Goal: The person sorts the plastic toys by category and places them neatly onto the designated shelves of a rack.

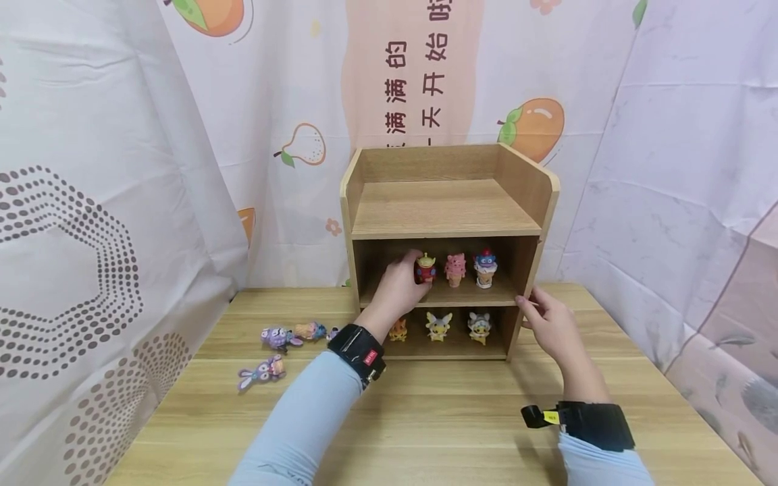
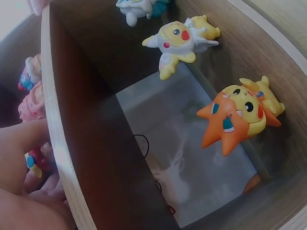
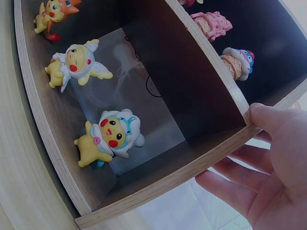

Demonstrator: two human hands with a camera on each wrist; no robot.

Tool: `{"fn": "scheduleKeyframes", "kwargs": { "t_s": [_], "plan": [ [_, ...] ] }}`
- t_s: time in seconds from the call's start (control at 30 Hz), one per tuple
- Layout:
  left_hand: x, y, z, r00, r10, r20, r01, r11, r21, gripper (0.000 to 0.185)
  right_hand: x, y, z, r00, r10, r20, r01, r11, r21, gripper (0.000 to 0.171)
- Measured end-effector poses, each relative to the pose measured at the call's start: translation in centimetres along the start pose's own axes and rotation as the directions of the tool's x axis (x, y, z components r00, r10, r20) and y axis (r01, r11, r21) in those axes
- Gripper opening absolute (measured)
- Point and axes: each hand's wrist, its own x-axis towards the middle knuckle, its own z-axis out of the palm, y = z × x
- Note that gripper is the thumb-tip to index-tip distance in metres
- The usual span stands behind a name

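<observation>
My left hand point(image 1: 398, 287) reaches into the middle level of a small wooden shelf point(image 1: 446, 229) and holds a toy figure point(image 1: 426, 268) with a yellow-green head and red-and-blue body. In the left wrist view, fingers partly hide that figure. To its right stand a pink ice-cream-cone figure point(image 1: 455, 270) and a blue-and-white cone figure point(image 1: 485, 268). My right hand point(image 1: 553, 327) grips the front edge of the shelf's right side panel, thumb in front and fingers along the outside.
On the lower level stand an orange-costumed yellow figure point(image 2: 240, 112), a white-and-yellow one point(image 1: 438, 326) and a white-hooded one point(image 3: 112, 136). Left of the shelf, purple figures point(image 1: 279, 337) and a rabbit-eared figure point(image 1: 263, 372) lie on the wooden table point(image 1: 425, 418). A printed curtain point(image 1: 292, 81) hangs behind.
</observation>
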Motion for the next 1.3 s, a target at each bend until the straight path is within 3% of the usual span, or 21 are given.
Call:
{"fn": "scheduleKeyframes", "kwargs": {
  "t_s": [0.87, 1.07, 1.3],
  "plan": [
    [-0.1, -0.1, -0.1, 1.000, -0.014, -0.013, 0.013, 1.000, -0.018, 0.067, 0.1, 0.0, 0.1, 1.000, 0.017, 0.012, -0.017, 1.000, -0.011, 0.053],
    [-0.9, -0.4, -1.0, 1.000, 0.003, -0.020, -0.004, 1.000, -0.019, 0.073, 0.0, 0.0, 0.0, 1.000, 0.022, 0.015, -0.022, 1.000, -0.005, 0.054],
    [-2.8, -0.7, -2.3, 0.999, 0.039, -0.022, -0.039, 0.999, 0.002, 0.075, -0.1, -0.1, 0.0, 1.000, 0.014, 0.006, -0.014, 1.000, -0.002, 0.053]
  ]
}}
